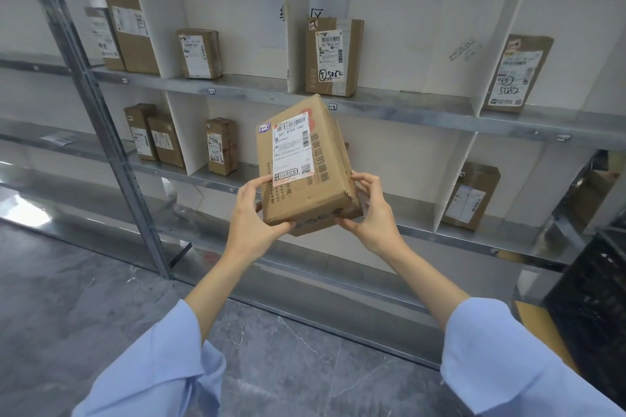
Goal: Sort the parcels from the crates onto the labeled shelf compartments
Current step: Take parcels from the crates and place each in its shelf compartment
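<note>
Parcel (301, 162): a brown cardboard box, held in the air in front of the shelf unit (372, 105) and resting on no shelf board. It sits tilted, label face toward the camera, its top edge just below the upper shelf rail. A white shipping label (293, 149) with barcode covers most of the facing side; a small sticker (264, 128) at the upper left corner of that face is handwritten "1-2". Left hand (252, 213) is clamped on the lower left corner, thumb on the label face, fingers curled under the bottom edge. Right hand (371, 213) is clamped on the lower right corner, fingers spread along the side panel, thumb at the bottom edge. Both forearms reach forward out of light blue sleeves (162, 366). White upright dividers (152, 10) split the shelves into compartments. Small tags on the upper rail read "1-2" (211, 91) and "1-3" (332, 107); other tags are too small to read. On the upper tier one box (200, 52) stands upright above the "1-2" tag, a second box (333, 56) stands in the next compartment to the right, and a third box (518, 73) leans in the compartment beyond. On the tier below, a narrow box (222, 145) stands left of the parcel and a flat box (472, 196) leans to its right. A black crate (596, 308) stands at the right edge on the grey marbled floor (67, 298).
</note>
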{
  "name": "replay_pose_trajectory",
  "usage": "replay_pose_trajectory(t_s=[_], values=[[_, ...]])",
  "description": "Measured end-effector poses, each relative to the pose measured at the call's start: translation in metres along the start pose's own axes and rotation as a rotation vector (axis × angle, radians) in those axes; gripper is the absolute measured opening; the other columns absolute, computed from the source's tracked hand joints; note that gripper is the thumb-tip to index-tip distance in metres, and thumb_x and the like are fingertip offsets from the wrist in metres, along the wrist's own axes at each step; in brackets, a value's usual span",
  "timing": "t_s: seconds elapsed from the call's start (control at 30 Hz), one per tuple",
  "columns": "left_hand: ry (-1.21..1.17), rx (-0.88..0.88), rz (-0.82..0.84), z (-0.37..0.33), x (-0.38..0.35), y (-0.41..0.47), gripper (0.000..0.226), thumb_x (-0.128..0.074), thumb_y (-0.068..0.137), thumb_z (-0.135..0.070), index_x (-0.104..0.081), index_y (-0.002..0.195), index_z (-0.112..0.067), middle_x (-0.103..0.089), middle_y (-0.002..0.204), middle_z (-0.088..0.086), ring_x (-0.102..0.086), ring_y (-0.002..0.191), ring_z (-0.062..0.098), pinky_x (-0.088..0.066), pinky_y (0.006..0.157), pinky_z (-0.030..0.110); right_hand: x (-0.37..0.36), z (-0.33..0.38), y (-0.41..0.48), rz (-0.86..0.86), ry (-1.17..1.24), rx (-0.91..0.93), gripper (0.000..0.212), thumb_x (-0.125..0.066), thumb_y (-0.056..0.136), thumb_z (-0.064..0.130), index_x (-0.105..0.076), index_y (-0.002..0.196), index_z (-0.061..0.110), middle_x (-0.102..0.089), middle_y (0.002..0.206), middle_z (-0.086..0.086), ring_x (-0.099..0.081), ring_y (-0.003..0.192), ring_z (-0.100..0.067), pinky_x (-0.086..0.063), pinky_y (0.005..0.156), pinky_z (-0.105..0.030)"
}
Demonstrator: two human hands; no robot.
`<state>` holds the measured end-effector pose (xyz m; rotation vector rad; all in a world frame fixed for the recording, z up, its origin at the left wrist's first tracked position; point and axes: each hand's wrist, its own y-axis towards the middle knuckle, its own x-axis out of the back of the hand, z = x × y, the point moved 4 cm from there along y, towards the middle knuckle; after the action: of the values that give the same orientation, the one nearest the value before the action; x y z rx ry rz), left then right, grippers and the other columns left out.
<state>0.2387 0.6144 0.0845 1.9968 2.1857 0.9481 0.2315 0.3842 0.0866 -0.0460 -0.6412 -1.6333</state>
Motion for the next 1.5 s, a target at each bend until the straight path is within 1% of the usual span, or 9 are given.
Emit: replay_pose_trajectory(t_s=[0.17, 0.33, 0.47, 0.6, 0.73, 0.83, 1.03, 1.2, 1.5], values=[[0.036, -0.076, -0.010, -0.004, 0.001, 0.000, 0.084, -0.083, 0.064, -0.003, -0.044, 0.134, -0.031, -0.039, 0.138, -0.007, -0.043, 0.124, 0.004, -0.044, 0.104, 0.025, 0.001, -0.005, 0.001, 0.000, -0.112, 0.020, 0.101, -0.088, 0.072, 0.023, -0.022, 0.144, 0.051, -0.046, 0.137, 0.019, -0.036, 0.131, -0.007, -0.033, 0.097, -0.013], [0.049, -0.071, 0.002, -0.004, -0.003, 0.003, 0.096, -0.085, 0.066, -0.002, -0.033, 0.141, -0.031, -0.033, 0.147, -0.007, -0.042, 0.120, -0.006, -0.038, 0.084, -0.003, -0.007, -0.010, 0.005, 0.139, -0.043, -0.006, 0.117, -0.088, 0.061, 0.054, -0.012, 0.149, 0.053, -0.042, 0.147, 0.019, -0.038, 0.137, -0.015, -0.038, 0.111, -0.052], [0.026, -0.015, 0.043, 0.004, -0.008, 0.008, 0.108, -0.087, 0.069, -0.012, -0.019, 0.152, -0.027, -0.026, 0.150, -0.008, -0.039, 0.124, 0.002, -0.035, 0.081, -0.004, -0.009, -0.015, 0.011, 0.223, 0.057, -0.047, 0.115, -0.084, 0.064, 0.060, -0.010, 0.151, 0.049, -0.033, 0.151, 0.026, -0.028, 0.144, -0.006, -0.031, 0.118, -0.048], [-0.047, 0.056, 0.074, 0.009, -0.013, 0.016, 0.099, -0.084, 0.075, -0.020, -0.022, 0.152, -0.028, -0.027, 0.146, -0.008, -0.039, 0.128, 0.006, -0.043, 0.095, 0.023, -0.007, -0.017, 0.023, 0.222, 0.133, -0.082, 0.098, -0.065, 0.078, 0.068, -0.010, 0.154, 0.040, -0.030, 0.150, 0.029, -0.026, 0.145, -0.004, -0.024, 0.121, -0.048], [-0.081, 0.089, 0.024, 0.011, -0.014, 0.023, 0.089, -0.081, 0.077, -0.012, -0.029, 0.145, -0.035, -0.036, 0.139, -0.013, -0.042, 0.126, 0.000, -0.045, 0.096, 0.030, -0.008, -0.019, 0.038, 0.256, 0.173, -0.079, 0.090, -0.069, 0.090, 0.039, -0.011, 0.158, 0.027, -0.028, 0.159, 0.012, -0.027, 0.144, -0.003, -0.023, 0.121, -0.043], [-0.080, 0.104, 0.008, 0.011, -0.008, 0.026, 0.086, -0.080, 0.077, -0.007, -0.028, 0.137, -0.039, -0.039, 0.132, -0.030, -0.040, 0.120, -0.018, -0.041, 0.092, 0.018, -0.018, -0.020, 0.051, 0.321, 0.177, -0.059, 0.093, -0.072, 0.090, 0.030, -0.010, 0.158, 0.025, -0.028, 0.158, 0.014, -0.027, 0.143, -0.002, -0.022, 0.122, -0.040], [-0.021, 0.132, -0.058, 0.025, 0.028, 0.037, 0.092, -0.081, 0.075, -0.002, -0.026, 0.141, -0.034, -0.039, 0.136, -0.025, -0.038, 0.114, -0.028, -0.037, 0.087, -0.002, -0.062, -0.013, 0.078, 0.373, 0.200, -0.004, 0.102, -0.077, 0.085, 0.026, -0.007, 0.158, 0.026, -0.028, 0.159, 0.011, -0.031, 0.133, 0.005, -0.027, 0.114, -0.029], [0.070, 0.152, -0.130, 0.049, 0.059, 0.058, 0.098, -0.081, 0.075, -0.004, -0.023, 0.148, -0.032, -0.032, 0.137, -0.021, -0.046, 0.112, -0.004, -0.042, 0.079, 0.000, -0.106, 0.002, 0.113, 0.330, 0.203, 0.038, 0.102, -0.081, 0.076, 0.040, -0.017, 0.155, 0.029, -0.038, 0.141, 0.024, -0.039, 0.130, -0.002, -0.035, 0.112, -0.035], [0.069, 0.116, -0.094, 0.123, 0.139, 0.154, 0.095, -0.080, 0.077, -0.006, -0.024, 0.149, -0.031, -0.036, 0.146, -0.013, -0.044, 0.133, 0.018, -0.045, 0.107, 0.045, -0.211, 0.028, 0.195, 0.189, 0.263, 0.032, 0.096, -0.086, 0.070, 0.042, -0.029, 0.146, 0.032, -0.048, 0.138, 0.022, -0.051, 0.127, -0.009, -0.045, 0.107, -0.045]])
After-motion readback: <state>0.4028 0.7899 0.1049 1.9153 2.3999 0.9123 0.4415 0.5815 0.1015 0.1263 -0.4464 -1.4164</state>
